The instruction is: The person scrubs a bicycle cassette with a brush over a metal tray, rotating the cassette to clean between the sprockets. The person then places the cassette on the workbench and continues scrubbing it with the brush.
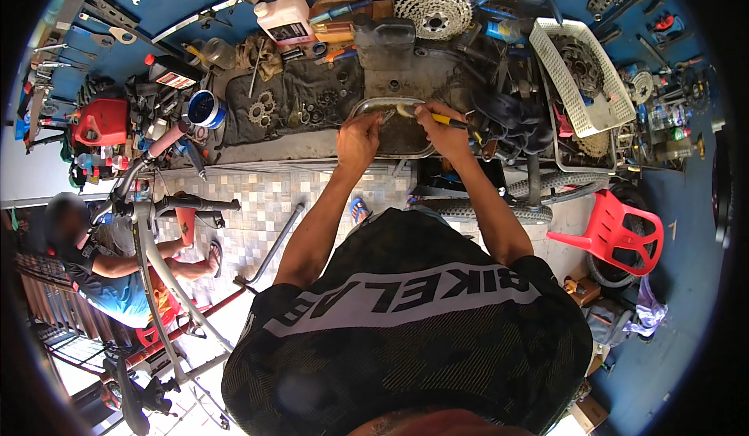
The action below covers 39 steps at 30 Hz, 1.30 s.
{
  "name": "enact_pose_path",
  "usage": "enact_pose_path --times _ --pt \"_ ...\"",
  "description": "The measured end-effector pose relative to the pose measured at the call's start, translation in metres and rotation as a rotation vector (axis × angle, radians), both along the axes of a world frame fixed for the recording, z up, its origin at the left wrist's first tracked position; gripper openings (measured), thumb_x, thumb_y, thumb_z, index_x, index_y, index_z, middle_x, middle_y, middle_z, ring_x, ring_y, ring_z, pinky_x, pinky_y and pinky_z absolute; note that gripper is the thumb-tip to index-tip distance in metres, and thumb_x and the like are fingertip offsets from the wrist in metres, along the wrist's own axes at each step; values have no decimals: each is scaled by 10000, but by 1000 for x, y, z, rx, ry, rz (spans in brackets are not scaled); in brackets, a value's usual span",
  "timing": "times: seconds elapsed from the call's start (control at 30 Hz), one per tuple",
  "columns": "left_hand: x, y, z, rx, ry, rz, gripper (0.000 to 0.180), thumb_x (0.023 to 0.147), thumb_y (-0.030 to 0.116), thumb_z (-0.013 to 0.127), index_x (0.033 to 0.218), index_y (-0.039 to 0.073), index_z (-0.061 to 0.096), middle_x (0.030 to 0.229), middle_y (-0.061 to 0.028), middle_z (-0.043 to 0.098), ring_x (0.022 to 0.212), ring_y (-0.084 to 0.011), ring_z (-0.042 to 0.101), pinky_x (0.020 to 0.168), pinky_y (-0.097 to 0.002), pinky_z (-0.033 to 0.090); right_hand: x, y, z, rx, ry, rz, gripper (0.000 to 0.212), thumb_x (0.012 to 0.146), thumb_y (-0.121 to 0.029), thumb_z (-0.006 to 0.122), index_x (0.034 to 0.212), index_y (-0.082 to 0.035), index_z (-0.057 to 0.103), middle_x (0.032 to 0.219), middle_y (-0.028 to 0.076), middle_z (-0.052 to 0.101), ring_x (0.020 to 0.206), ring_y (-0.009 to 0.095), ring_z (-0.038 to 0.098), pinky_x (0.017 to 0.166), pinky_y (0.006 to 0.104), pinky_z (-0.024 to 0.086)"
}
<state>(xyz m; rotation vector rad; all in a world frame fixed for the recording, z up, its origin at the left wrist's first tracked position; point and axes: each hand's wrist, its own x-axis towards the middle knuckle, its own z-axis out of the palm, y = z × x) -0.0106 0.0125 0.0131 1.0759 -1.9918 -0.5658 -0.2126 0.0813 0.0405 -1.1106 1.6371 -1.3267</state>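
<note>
Over a shallow metal tray point(421, 155) with dark, dirty contents on the workbench, both of my hands work close together. My right hand point(441, 133) is closed around a brush point(449, 120) with a yellow and black handle; its pale bristle end points left, toward my other hand. At the tray's left side, my left hand point(358, 141) pinches a small metallic part, too small and too covered by the fingers to name. The brush tip and that part are close, but I cannot tell whether they touch.
Behind the tray stand a dark jug point(382, 42) and a large cassette point(433, 12). Sprockets point(263, 109) lie on a dark cloth at left, near a blue tub point(205, 108). A white basket point(581, 73) sits right. A bike frame point(148, 256) and a seated person point(117, 272) are at left.
</note>
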Motion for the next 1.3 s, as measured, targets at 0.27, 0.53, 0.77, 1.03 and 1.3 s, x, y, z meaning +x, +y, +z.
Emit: enact_pose_path --times 0.27,0.53,0.77,1.03,1.3 --pt "-2 0 -6 263 186 48 155 958 139 758 1034 8 792 859 -180 762 782 -270 758 651 -382 559 -17 3 -27 95 -180 -56 317 1027 -382 701 1113 -80 749 736 29 702 588 67 611 520 253 509" --pt "-13 -15 -6 784 527 4 239 1013 226 748 949 -3 774 897 -73 787 845 -116 752 690 -311 636 -24 21 -29 101 207 152 367 977 -443 721 1180 -138 749 793 80 748 714 201 722 662 352 560" --pt "-8 -12 -26 339 137 -49 167 981 155 755 983 -11 769 1019 -125 785 888 -210 767 694 -350 596 -32 17 -20 183 576 -9 384 904 -488 762 976 -111 763 877 115 761 867 341 732 845 417 561" --pt "-15 -1 2 -77 -105 -23 120 920 115 744 985 20 780 914 -197 739 836 -432 705 755 -497 570 17 1 16 -82 52 -40 283 997 -292 735 908 -24 719 777 58 694 726 118 628 716 282 508" --pt "-11 2 0 23 -54 8 131 922 132 751 988 24 787 913 -195 741 849 -419 717 747 -481 569 20 -1 -5 -67 1 -68 313 1005 -316 717 891 -24 712 720 55 668 698 116 611 672 285 493"
